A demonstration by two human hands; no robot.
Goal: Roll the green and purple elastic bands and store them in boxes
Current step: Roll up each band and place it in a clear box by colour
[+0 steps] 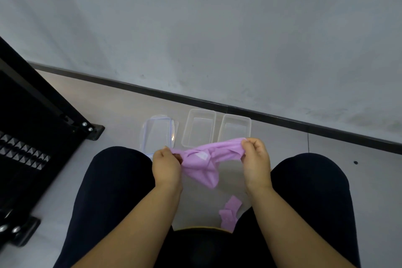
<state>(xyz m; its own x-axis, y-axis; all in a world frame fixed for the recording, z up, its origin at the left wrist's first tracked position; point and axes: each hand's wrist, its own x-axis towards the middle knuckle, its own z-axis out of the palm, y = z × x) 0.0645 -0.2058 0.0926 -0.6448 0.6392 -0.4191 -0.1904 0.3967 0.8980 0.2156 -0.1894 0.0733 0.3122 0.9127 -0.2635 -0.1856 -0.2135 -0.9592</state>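
A purple elastic band (pixel 206 161) hangs stretched between both hands above the floor, between my knees. My left hand (pixel 167 165) grips its left end and my right hand (pixel 255 160) pinches its right end. The band's loose tail (pixel 229 213) lies on the floor near my lap. Beyond the hands stand two clear plastic boxes (pixel 199 129) (pixel 236 127), both with nothing visible inside. A clear lid with blue clips (pixel 157 132) lies to their left. No green band is in sight.
A black metal frame (pixel 37 128) with a bolted foot stands at the left. A grey wall with a dark skirting strip (pixel 239 109) runs behind the boxes. My legs in dark trousers (pixel 108 191) flank the working spot on the pale floor.
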